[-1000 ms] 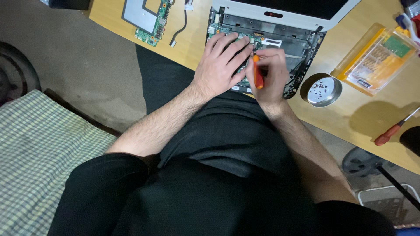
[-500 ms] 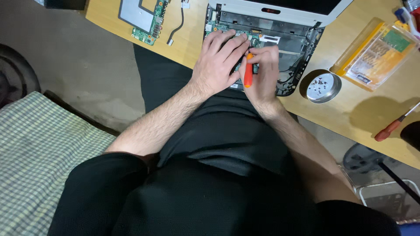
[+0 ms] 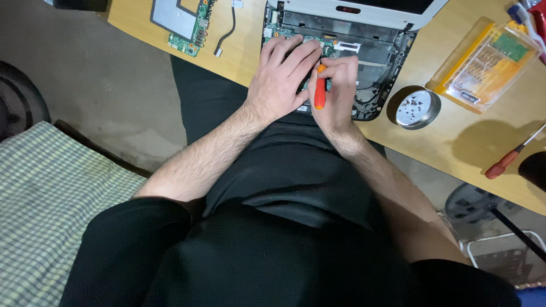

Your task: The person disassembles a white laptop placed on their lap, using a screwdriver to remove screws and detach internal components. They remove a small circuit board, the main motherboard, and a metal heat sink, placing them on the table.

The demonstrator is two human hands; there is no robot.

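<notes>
the orange-handled screwdriver (image 3: 320, 90) stands nearly upright over the opened laptop base (image 3: 372, 54) at the near edge of the wooden desk (image 3: 250, 48). the right hand (image 3: 336, 91) pinches its handle with curled fingers. the left hand (image 3: 282, 77) lies flat beside it, fingers spread on the exposed board. a round metal dish (image 3: 418, 107) with small screws sits just right; a clear yellow bit case (image 3: 483, 65) lies farther right, and a loose green circuit board (image 3: 190, 25) lies to the left.

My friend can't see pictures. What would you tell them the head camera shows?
Seen from above, a seated person's right hand holds a small orange screwdriver over an opened laptop on a wooden desk, and the left hand rests flat on the laptop's insides. Nearby lie a round tin of screws, a clear bit case and a loose green circuit board.
</notes>
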